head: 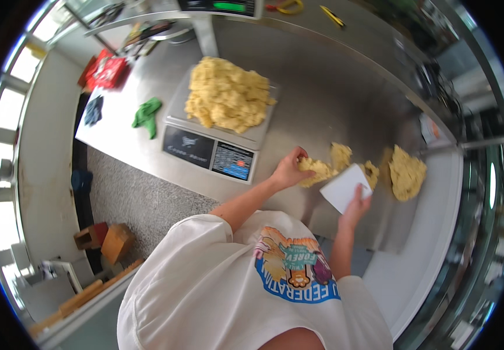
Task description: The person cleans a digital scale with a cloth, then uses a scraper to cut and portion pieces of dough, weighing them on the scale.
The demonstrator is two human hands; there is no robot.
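Note:
My right hand (357, 204) grips a flat white dough scraper (343, 188), its edge down by the crumbly yellow dough on the steel table. My left hand (290, 169) has its fingers curled around a rough dough piece (315, 170). Just beyond the scraper lies a small dough scrap (341, 155), and another scrap (371, 174) is partly hidden behind it. A larger flat dough lump (407, 173) rests farther right. To the left, a big dough mound (230, 94) sits on the platform of a digital scale (210, 153).
A green cloth (147, 117), a dark cloth (93, 110) and red packaging (106, 71) lie on the left of the steel table (295, 65). Above the back runs a shelf (365, 41) with yellow-handled scissors (289, 7) and a yellow cutter (333, 16). A white wall panel (435, 210) borders the right.

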